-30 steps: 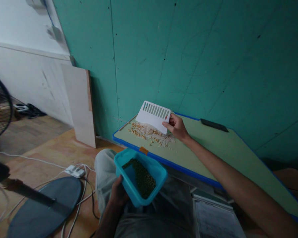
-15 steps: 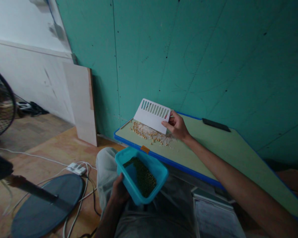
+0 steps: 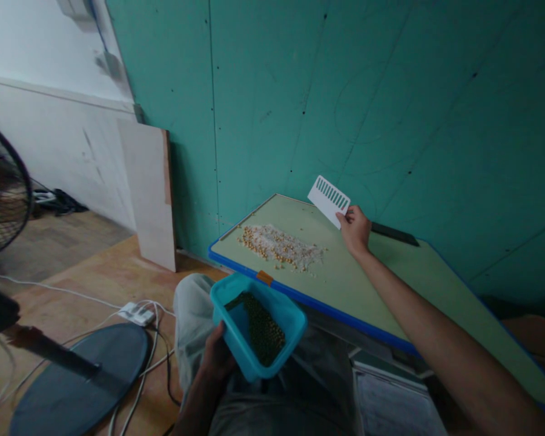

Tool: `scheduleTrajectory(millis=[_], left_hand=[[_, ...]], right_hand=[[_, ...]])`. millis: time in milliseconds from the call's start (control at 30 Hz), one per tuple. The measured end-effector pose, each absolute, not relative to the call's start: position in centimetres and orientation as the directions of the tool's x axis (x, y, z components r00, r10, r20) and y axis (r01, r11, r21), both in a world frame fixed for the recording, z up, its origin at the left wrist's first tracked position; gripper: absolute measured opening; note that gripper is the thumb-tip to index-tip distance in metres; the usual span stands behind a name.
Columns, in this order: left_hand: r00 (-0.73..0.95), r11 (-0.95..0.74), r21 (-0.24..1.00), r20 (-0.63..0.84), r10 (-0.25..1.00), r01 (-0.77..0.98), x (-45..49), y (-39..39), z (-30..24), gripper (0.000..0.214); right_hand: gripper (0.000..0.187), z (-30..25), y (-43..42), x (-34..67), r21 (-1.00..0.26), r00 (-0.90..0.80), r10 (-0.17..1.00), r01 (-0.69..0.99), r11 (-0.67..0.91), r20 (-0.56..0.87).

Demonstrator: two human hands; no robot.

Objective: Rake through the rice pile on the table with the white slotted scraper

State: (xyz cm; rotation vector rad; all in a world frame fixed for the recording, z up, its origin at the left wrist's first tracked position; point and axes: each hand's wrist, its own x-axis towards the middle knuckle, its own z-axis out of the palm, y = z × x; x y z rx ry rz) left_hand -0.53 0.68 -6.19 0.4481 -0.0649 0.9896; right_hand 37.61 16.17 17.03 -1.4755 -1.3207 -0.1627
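Head view: right hand [image 3: 355, 229] was clamped on a white slotted scraper [image 3: 329, 200], gripped at its lower corner, with the slotted end up and leaning left. Hand and scraper sat over the far side of the green table [image 3: 345, 284], close to the teal wall [image 3: 345, 91]. Couldn't tell if the hand touched the table top.

Left hand [image 3: 218, 357] was closed around the near end of a blue tub [image 3: 236, 327], held tilted over the lap, just below the table's blue front edge. The tub held dark green beans [image 3: 261, 330], lying in a band along its bottom. The hands were well apart, each on its own item.

A pile of white grains and yellow kernels [image 3: 279, 245] lay on the left end of the table, near the front edge. Nothing touched it, and the scraper was well clear, up and to the right. An orange tab [image 3: 264, 277] sat on the blue edge between the pile and the tub's rim. A flat black object [image 3: 393, 233] lay on the table's far side by the wall, just right of the right hand.

On the floor to the left, a pale board [image 3: 148, 194] leaned against the wall. A fan [image 3: 0, 188] stood at the frame edge with its dark round base [image 3: 79, 375] in front. A white power strip [image 3: 136, 313] with cables lay between the base and the knee.
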Motion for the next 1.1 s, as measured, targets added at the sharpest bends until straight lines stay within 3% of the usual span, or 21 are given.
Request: scheduleTrajectory(millis=[300,567,833,1100], left_hand=[[0.575,0.484,0.337,0.265,0.774,-0.808,-0.5,0.7,-6.0,0.033],[0.564,0.482,0.318,0.262,0.783,-0.817,-0.1,0.6,-6.1,0.034],[0.554,0.474,0.316,0.249,0.794,-0.822,0.0,0.5,-5.5,0.032],[0.542,0.465,0.311,0.243,0.804,-0.829,0.3,0.4,-5.4,0.029]], right_hand=[[0.019,16.7,16.9,40.6,-0.552,0.406,0.617,0.832,0.056,0.675],[0.021,15.9,18.0,40.4,-0.522,0.297,0.699,0.843,0.128,0.651],[0.03,16.0,17.8,40.3,-0.524,0.335,0.647,0.843,0.118,0.685],[0.033,16.2,17.3,39.5,-0.494,0.277,0.682,0.858,0.141,0.676]])
